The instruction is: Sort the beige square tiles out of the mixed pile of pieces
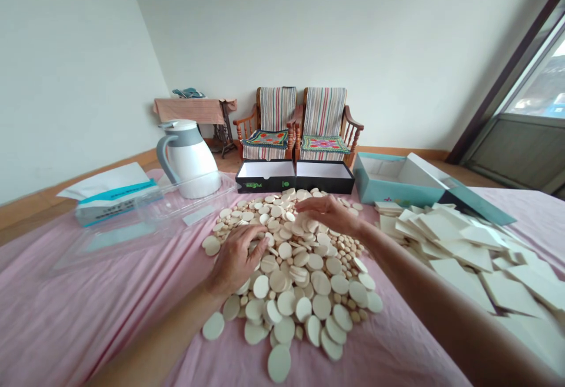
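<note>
The left hand curves over a heap of pale round wooden discs, fingers narrowed (gripping or not, cannot tell); the right hand hovers, fingers wide and empty.

Pink bedsheet passable leftward; wooden discs bar the black boxes

Discs lie between a plastic tray and square pieces.

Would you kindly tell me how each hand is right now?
Left hand: open on the wooden discs, empty.
Right hand: open, palm down, empty.
</note>
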A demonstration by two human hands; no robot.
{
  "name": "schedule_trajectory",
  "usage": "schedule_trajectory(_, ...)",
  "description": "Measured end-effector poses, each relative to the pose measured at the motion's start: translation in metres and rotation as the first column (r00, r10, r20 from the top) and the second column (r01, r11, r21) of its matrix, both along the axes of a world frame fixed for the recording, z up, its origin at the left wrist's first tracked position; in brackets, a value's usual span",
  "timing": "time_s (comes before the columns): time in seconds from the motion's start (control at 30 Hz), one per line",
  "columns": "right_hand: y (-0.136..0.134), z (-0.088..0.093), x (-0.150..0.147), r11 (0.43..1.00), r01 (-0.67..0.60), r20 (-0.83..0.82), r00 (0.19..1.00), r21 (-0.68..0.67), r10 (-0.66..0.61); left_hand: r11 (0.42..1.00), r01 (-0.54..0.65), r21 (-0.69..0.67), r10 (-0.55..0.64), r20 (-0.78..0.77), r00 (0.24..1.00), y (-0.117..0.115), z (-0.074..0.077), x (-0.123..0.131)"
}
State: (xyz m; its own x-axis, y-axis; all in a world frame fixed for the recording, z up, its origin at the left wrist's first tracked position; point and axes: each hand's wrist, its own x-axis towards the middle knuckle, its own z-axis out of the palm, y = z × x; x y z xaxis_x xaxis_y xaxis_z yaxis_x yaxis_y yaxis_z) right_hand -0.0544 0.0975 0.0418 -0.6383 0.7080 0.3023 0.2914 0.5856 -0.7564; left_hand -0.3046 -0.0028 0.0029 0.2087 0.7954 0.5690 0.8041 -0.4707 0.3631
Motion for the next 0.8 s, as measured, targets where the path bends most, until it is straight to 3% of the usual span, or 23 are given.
schedule_trajectory(0.07, 0.011, 0.000, 0.007, 0.990, 0.130, -0.027, 0.991, -0.059, -0.132, 1.000, 0.005, -0.002, -0.005, 0.000, 1.000, 0.000, 0.000, 0.000)
schedule_trajectory(0.17, 0.017, -0.004, 0.007, 0.951, 0.304, 0.186, 0.933, 0.058, -0.309, 1.000, 0.015, -0.001, -0.015, -0.005, 1.000, -0.001, 0.001, 0.000)
schedule_trajectory(0.23, 0.014, -0.009, 0.002, 0.949, 0.280, 0.326, 0.892, 0.143, -0.313, 1.000, 0.020, -0.001, -0.020, -0.007, 1.000, -0.001, 0.001, 0.000)
schedule_trajectory(0.33, 0.003, -0.016, -0.009, 0.944, 0.265, 0.396, 0.860, 0.195, -0.323, 1.000, 0.024, -0.003, -0.024, -0.008, 1.000, -0.001, 0.002, 0.000)
schedule_trajectory(0.53, -0.027, -0.015, -0.015, 0.882, 0.335, 0.308, 0.845, 0.333, -0.437, 1.000, 0.015, -0.011, -0.016, -0.021, 1.000, -0.001, 0.002, 0.001)
schedule_trajectory(0.8, -0.074, -0.005, -0.005, 0.806, 0.317, 0.236, 0.846, 0.500, -0.478, 0.999, 0.018, 0.028, -0.017, -0.032, 0.999, 0.004, -0.001, -0.003)
